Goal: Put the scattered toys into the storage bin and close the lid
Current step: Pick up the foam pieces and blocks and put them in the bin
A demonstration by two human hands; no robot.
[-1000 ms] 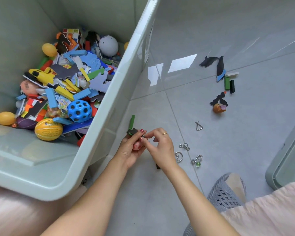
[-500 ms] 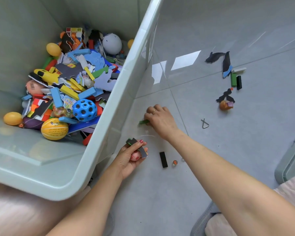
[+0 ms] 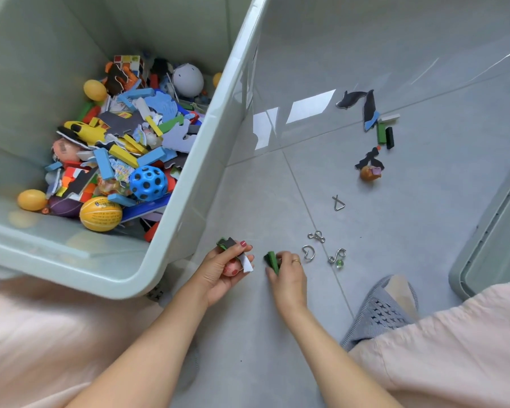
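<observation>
Green block (image 3: 272,261): pinched in my right hand (image 3: 287,276), thumb and curled fingers closed round it, the block poking out past my fingertips, low over the grey tile floor (image 3: 277,343).
Right arm: forearm reaching forward from lower right, wrist bent a little inward, back of the hand up, a ring (image 3: 297,262) on one finger.
Left hand (image 3: 223,270): palm up, fingers curled round a small bundle of toys (image 3: 235,256) – a dark and green piece sticking out above my thumb, a grey-white flat piece, and something pink with red spots in the palm.
Left arm: forearm coming up from the bottom edge, hand close beside the right one, the two not touching.
Storage bin (image 3: 171,251): pale green, open, just left of my left hand, heaped with foam pieces, blocks and balls.
Wire puzzles (image 3: 321,248): on the floor just right of my right fingers, with a small green marble (image 3: 339,263).
Wire triangle (image 3: 338,203): further ahead of my right hand.
Foam animal shapes and blocks (image 3: 371,119): well ahead and to the right.
Lid (image 3: 483,231): on the floor at far right.
</observation>
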